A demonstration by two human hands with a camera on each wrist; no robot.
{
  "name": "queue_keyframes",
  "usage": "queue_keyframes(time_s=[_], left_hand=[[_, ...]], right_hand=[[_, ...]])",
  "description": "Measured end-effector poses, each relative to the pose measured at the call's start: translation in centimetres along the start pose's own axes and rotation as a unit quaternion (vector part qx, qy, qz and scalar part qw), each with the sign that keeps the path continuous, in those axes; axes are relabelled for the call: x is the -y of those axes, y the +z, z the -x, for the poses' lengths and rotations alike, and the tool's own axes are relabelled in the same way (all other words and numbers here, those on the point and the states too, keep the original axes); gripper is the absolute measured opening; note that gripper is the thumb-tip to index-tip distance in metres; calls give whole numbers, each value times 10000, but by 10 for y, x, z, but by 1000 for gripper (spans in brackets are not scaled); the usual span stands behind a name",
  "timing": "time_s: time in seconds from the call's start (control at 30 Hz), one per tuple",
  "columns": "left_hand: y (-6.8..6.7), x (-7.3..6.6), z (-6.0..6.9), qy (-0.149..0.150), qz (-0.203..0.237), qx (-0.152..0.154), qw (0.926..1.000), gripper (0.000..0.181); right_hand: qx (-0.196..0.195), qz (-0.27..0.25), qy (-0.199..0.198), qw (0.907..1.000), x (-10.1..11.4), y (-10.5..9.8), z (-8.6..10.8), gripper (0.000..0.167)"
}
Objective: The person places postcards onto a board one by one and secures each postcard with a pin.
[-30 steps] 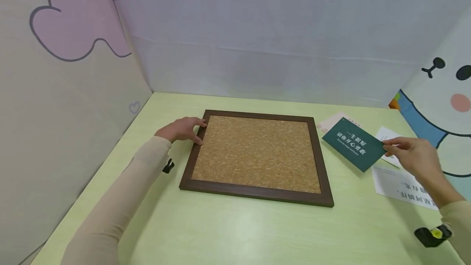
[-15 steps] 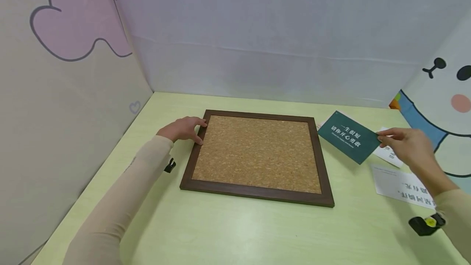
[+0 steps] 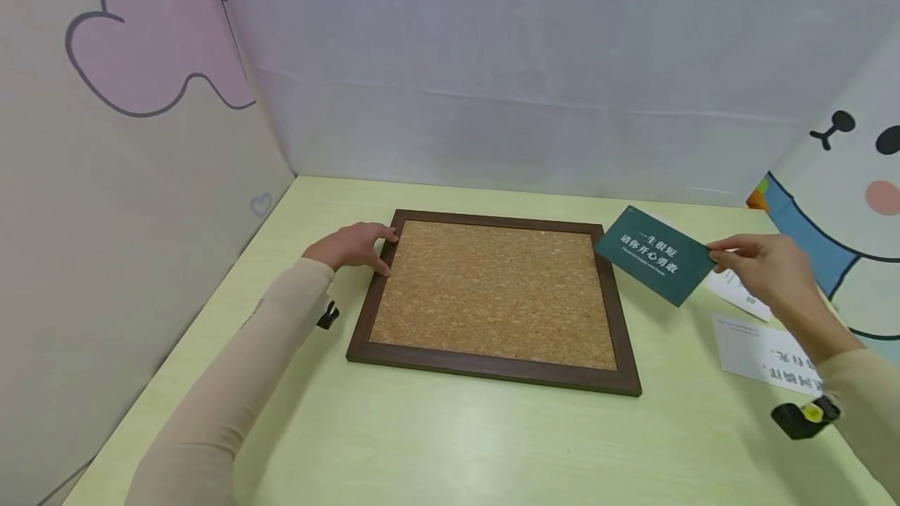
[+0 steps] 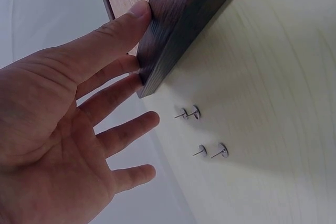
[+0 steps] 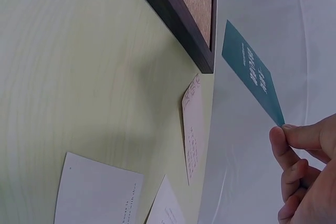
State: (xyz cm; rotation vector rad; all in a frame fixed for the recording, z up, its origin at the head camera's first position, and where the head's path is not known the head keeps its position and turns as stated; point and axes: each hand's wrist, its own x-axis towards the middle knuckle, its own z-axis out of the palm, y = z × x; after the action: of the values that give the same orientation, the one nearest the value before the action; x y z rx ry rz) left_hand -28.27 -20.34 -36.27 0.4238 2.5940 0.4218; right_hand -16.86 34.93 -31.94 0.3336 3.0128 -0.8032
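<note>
Pinching green card (image 3: 655,258) in right fingers (image 5: 281,148), left fingers (image 4: 115,93) against framed corkboard (image 3: 492,295)

The pale yellow-green table (image 3: 436,451) carried a brown-framed cork board (image 3: 492,295), lying flat. Four metal pushpins (image 4: 222,150) lay near the board's left edge. Right of the board lay a pink-printed card (image 5: 193,129), just beside its far corner, and two white printed cards (image 3: 762,354) farther out.

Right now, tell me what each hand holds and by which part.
The right hand pinches the green card by one corner; the left hand touches the brown frame at its left side.
</note>
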Motion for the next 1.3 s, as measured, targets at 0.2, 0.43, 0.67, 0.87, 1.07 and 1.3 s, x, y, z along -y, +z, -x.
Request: queue_keyframes(time_s=[0.2,0.43,0.67,0.87,1.07,1.3], left_hand=[[0,0,1,-11,21,1,10000,71],[0,-1,2,-13,3,6,10000,71],[0,0,1,3,12,4,10000,71],[0,0,0,12,-6,23,10000,72],[-1,0,0,-11,10,35,10000,71],[-1,0,1,-66,35,37,10000,72]], right_hand=[[59,-43,-23,10000,6,0,-2,38],[45,-132,-67,9999,11,4,-2,37],[18,-72,-197,9998,15,5,-4,37],[50,-53,-148,9999,19,8,-6,38],[58,-109,-156,9998,21,10,-7,38],[29,-207,-306,9993,28,12,-6,39]])
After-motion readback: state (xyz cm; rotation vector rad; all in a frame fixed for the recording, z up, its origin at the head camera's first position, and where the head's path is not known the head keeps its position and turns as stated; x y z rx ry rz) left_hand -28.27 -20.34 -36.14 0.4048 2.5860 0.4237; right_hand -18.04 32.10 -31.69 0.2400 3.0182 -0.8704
